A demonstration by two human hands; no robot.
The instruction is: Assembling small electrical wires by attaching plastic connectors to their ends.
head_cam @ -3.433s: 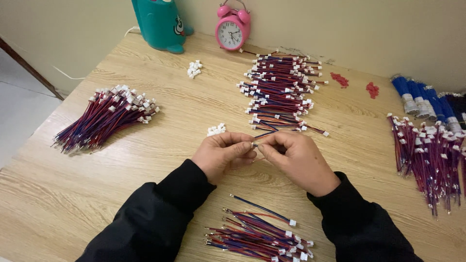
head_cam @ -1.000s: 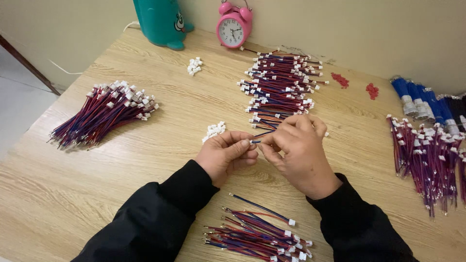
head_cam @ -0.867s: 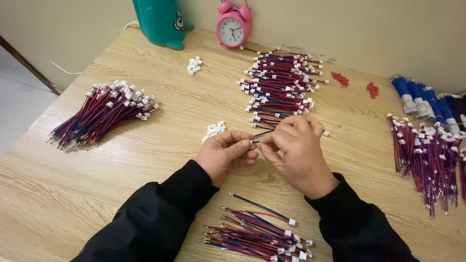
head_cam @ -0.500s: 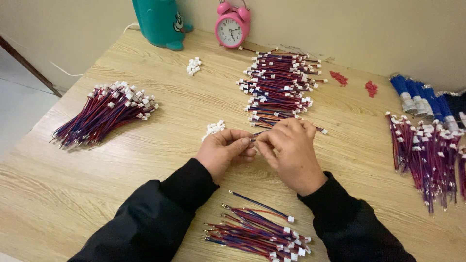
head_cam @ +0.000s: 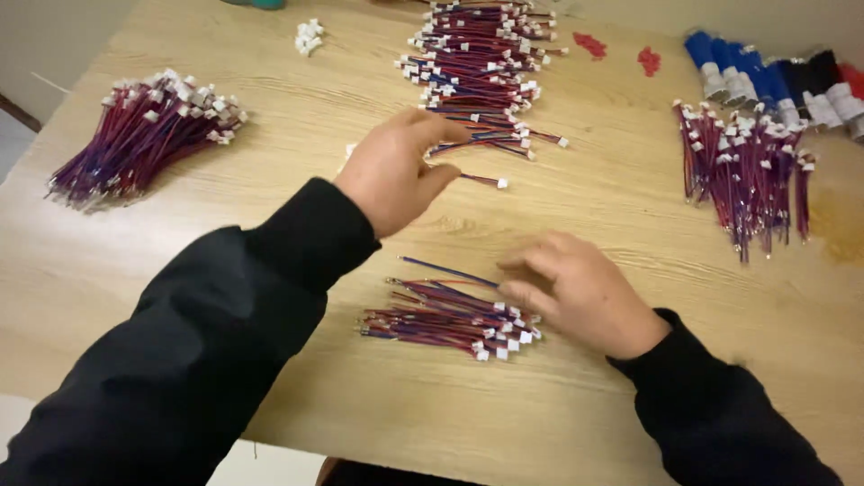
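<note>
Fingers of right hand (head_cam: 576, 292) touch near wire pile (head_cam: 450, 317).

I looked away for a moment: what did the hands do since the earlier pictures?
The hands parted. The left hand reached up toward the far wire pile, a single wire beside it. The right hand dropped to the near wire pile. The camera tipped down. The piles on the table stayed put.

Soft, even light — hands slightly motion-blurred
</note>
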